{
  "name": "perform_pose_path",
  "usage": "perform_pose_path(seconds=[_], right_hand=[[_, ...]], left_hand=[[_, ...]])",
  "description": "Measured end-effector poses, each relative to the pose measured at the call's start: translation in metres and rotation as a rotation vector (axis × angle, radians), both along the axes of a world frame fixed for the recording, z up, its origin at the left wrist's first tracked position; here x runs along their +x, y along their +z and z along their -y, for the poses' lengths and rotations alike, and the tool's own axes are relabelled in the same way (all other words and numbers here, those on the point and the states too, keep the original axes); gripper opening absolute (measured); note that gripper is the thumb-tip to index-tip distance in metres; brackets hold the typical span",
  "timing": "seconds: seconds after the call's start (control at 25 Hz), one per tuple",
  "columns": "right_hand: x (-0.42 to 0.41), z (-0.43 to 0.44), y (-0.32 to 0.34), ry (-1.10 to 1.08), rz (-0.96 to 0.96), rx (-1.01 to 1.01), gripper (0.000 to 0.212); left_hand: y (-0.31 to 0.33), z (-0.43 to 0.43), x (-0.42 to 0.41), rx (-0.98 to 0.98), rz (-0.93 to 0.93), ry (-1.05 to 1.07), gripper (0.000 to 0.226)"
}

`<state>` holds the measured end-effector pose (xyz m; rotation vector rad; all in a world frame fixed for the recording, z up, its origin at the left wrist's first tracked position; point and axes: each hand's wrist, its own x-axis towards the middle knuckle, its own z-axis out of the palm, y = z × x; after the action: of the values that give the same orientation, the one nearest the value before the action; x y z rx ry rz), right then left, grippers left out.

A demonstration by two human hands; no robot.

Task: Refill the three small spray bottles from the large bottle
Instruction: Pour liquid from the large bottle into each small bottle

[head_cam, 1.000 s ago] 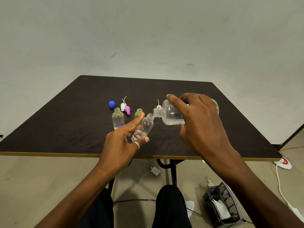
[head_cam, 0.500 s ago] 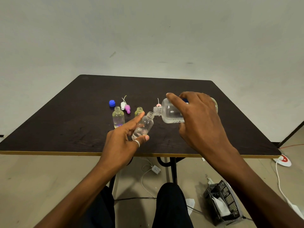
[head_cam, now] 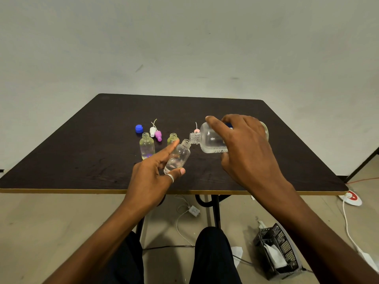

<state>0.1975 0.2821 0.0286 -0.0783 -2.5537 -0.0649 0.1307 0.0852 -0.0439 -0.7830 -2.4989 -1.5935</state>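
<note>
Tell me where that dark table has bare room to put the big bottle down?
Free: the dark wooden table's whole far half behind the round blue cap, and the left stretch beside the standing small clear bottle. Crowded: the middle, around the white and pink spray tops, left hand and right hand.

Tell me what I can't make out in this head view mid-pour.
Head view.
- Stream between the large clear plastic bottle and the tilted small clear bottle: too fine to see.
- Large bottle's label: mostly covered by the right hand.
- Yellowish small bottle: lower body behind the left hand.
- Pale pink spray head: mostly behind large bottle's neck.
</note>
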Motion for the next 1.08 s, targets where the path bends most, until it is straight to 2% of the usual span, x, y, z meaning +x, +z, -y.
perform_pose_path(seconds=[1.08], right_hand=[[-0.0017,-0.0008,-0.0052,0.006,-0.05,0.019,0.086]], left_hand=[[0.0005,-0.0006,0.0023,0.01,0.028,-0.009,0.072]])
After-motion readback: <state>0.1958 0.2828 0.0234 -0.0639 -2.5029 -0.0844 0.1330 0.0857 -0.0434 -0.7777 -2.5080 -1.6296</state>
